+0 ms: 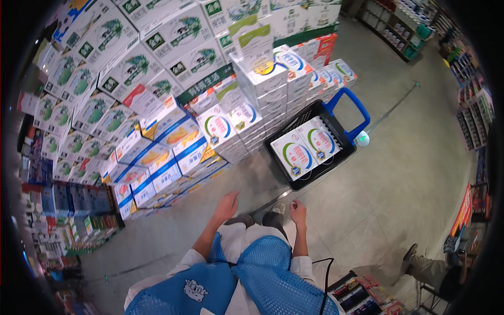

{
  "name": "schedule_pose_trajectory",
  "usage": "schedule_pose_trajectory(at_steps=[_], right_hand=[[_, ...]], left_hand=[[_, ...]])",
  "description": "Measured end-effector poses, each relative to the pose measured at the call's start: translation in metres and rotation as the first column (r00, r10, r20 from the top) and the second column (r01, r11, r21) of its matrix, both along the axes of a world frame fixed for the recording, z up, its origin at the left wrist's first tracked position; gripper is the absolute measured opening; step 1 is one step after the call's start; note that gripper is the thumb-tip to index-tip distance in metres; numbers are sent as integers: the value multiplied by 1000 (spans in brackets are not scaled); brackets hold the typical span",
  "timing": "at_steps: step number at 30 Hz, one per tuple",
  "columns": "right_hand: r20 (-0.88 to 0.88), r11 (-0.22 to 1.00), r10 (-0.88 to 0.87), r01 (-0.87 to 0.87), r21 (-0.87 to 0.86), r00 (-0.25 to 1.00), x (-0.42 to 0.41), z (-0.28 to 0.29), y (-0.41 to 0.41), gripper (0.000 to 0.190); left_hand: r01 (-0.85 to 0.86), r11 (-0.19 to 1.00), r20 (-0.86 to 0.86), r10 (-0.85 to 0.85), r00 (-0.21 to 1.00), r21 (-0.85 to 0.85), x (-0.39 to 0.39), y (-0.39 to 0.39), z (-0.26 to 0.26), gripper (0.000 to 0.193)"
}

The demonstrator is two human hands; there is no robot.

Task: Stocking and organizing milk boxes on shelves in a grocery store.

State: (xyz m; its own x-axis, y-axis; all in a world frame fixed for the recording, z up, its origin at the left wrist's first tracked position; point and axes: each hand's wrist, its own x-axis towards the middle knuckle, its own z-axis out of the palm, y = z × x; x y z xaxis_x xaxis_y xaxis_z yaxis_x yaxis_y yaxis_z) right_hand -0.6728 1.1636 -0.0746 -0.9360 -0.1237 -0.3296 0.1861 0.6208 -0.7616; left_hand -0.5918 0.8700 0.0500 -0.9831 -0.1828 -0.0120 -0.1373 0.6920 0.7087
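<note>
My left hand (226, 206) hangs in front of me with nothing in it, its fingers loosely extended towards the stacked cartons. My right hand (298, 212) is half curled and hangs just below the near corner of a black plastic shopping basket (286, 178). The basket stands on the floor with its blue handle (362, 114) tilted out to the far right. Two white milk cartons (296, 156) with a green and blue arc lie side by side in it. Neither hand touches the basket or the cartons.
Stacked milk cartons (215, 125) and blue-striped cartons (167, 165) rise ahead and to the left, with price cards on top. A seated person (433, 271) is at the lower right beside a low display (366, 293). Shelves (388, 29) stand at the upper right.
</note>
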Motion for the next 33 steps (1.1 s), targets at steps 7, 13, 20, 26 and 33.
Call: schedule_pose_trajectory(at_steps=[7, 13, 20, 26, 33], right_hand=[[71, 991, 117, -111, -78, 991, -12, 4, -21, 29], [75, 969, 240, -235, -73, 968, -45, 17, -52, 29], [-69, 968, 239, -244, -62, 968, -112, 50, -108, 29], [-117, 979, 176, -186, -80, 977, -176, 109, -189, 31], [-270, 964, 26, -95, -248, 962, -229, 151, -266, 29]], left_hand=[[-96, 994, 60, 93, 994, 52, -6, 9, 14, 30], [-201, 978, 111, 195, 975, 51, -15, -10, 15, 31], [-194, 973, 23, 193, 981, 123, -71, -54, 16, 33], [-228, 963, -78, 241, 967, 145, -134, -118, 25, 35], [-214, 928, -125, 262, 957, 307, -155, -183, 6, 39]])
